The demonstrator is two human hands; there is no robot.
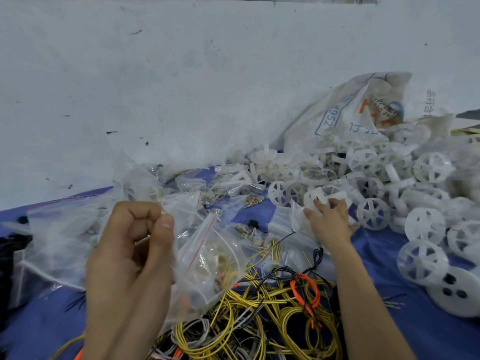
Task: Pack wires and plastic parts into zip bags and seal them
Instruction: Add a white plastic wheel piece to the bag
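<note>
Two hands are busy, and it's crowded. My left hand [130, 245] is up close to the camera, with thumb and fingers pinched together on the top edge of a clear zip bag [207, 258] with a red seal line. The bag droops over the near side of the wire tangle [259, 307], which is mostly yellow loops with an orange wire [304, 289] on top. I can see some yellow wire and small bits inside the bag, but can't tell if the seal is closed.

My right hand [330, 222] is stretched further out, fingers curled onto a white spoked wheel [322, 197] at the near edge of the wheel pile [389, 178]. That pile spills out of a big printed sack [350, 107] and fills the whole right side. A white disc with dark holes [454, 292] sits at its near end.

More clear bags [59, 229] are heaped to the left of my left hand, and small packed bags [233, 188] lie between my hands, further back.

Open room is thin. There's a strip of bare blue table cover [389, 320] between my right forearm and the disc, plus a bit at the bottom left. The cover's far edge meets a scuffed white surface [181, 74].
</note>
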